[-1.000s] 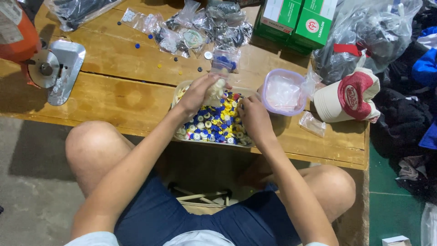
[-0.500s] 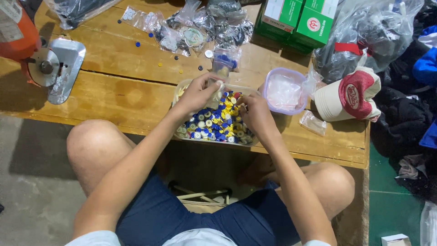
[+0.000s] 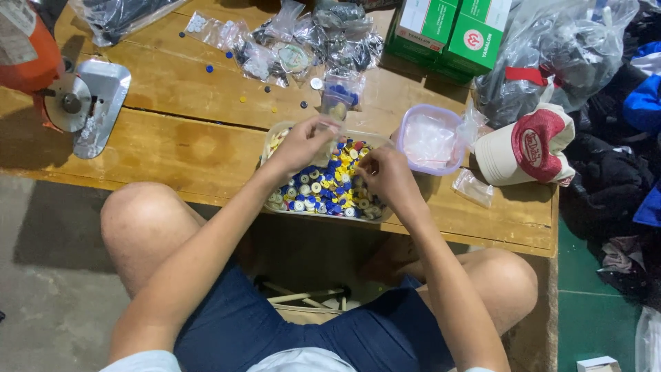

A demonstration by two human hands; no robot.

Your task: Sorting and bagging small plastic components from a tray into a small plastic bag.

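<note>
A clear plastic tray (image 3: 275, 138) on the wooden table (image 3: 172, 145) holds several small round buttons (image 3: 323, 189) in blue, yellow, white and red. My left hand (image 3: 303, 141) is above the tray's far side, pinching a small clear plastic bag (image 3: 329, 138). My right hand (image 3: 385, 176) hovers over the tray's right part with fingers curled toward the bag, apparently pinching something too small to make out.
A lilac-rimmed plastic container (image 3: 428, 138) sits right of the tray, beside a red-and-white cap (image 3: 530, 148). Small clear bags (image 3: 296, 41) and loose buttons lie at the back, with green boxes (image 3: 451, 31). An orange power tool with a metal plate (image 3: 76, 103) sits left.
Both hands have shifted slightly within the tray; my left hand has lifted the small clear bag a little and my right hand has come closer to it.
</note>
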